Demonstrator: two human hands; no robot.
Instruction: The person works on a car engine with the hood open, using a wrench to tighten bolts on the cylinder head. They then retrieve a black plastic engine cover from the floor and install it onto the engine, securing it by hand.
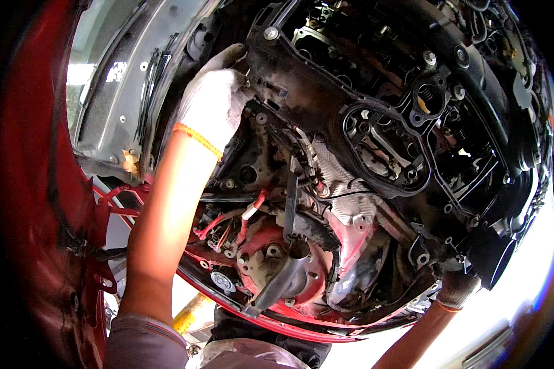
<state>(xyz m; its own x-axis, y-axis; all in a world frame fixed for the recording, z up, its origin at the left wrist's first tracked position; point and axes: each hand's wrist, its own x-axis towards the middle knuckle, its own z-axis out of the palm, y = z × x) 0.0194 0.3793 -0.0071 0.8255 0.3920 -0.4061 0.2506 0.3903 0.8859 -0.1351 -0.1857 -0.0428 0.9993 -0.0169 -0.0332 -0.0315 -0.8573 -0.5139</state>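
Observation:
Across the upper right of the engine bay lies a large black engine cover [308, 92], a moulded part with several openings. My left hand [216, 92], in a white knit glove with an orange cuff, is closed on its left corner. Its thumb and fingertips are partly hidden against the dark edge. At the lower right, my right hand [458, 289], also gloved, is up against a black flared duct [492, 255] at the cover's other end. The duct hides its fingers, so I cannot tell how they are bent.
Between my arms stand a red strut tower [264, 249], a dark pipe [280, 280] and a silver heat shield [348, 178]. Red wiring [252, 209] runs beside them. The red fender edge [271, 326] curves along the front; the windshield cowl [120, 111] is at left.

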